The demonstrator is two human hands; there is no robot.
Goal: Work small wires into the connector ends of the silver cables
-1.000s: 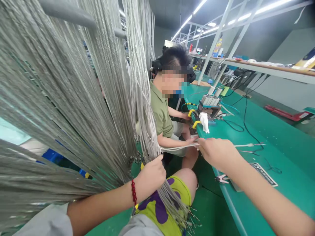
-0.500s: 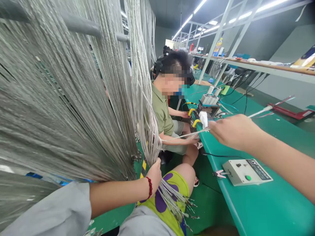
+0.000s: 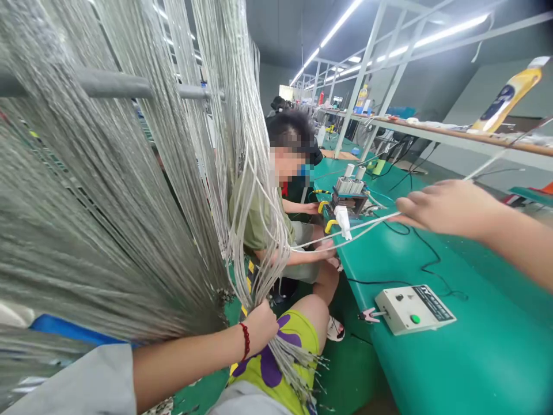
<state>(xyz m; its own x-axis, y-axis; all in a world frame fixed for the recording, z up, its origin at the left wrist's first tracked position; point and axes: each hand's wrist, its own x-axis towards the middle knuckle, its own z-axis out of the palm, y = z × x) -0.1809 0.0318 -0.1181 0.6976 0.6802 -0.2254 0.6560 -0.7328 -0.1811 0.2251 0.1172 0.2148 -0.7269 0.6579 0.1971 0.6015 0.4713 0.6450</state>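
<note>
In the head view, the person's left hand [image 3: 260,327] was curled tightly around a bundle of grey cables [image 3: 264,279], low over the lap. Above that hand the bundle bowed out and rose towards the upper left; below it, the loose cable ends [image 3: 298,369] fanned out across yellow-green shorts [image 3: 302,329] with purple shapes. A red bracelet [image 3: 245,341] circled the left wrist.

The right hand [image 3: 432,207] was raised over the far side of the desk [image 3: 488,346], its thumb and fingers pinching two pale cables [image 3: 354,231]. These ran slightly slack from the side of the bundle across to the fingers, and a tail of cable [image 3: 492,161] continued past the hand towards the right edge of the view.

To the left, many more hanging cables [image 3: 108,167] draped over a grey rail [image 3: 112,85]. Behind the bundle sat a co-worker [image 3: 248,213] in an olive shirt, partly hidden by it, with forearms near the desk edge. Close to that person, a small machine [image 3: 351,193] stood on the desk, with a white cloth-like item [image 3: 343,222] at its front. Nearer lay a control box [image 3: 415,309] with a green button, beside a pink clip [image 3: 370,315] at the edge. On the shelf [image 3: 449,132] above stood a yellow bottle [image 3: 510,98].
</note>
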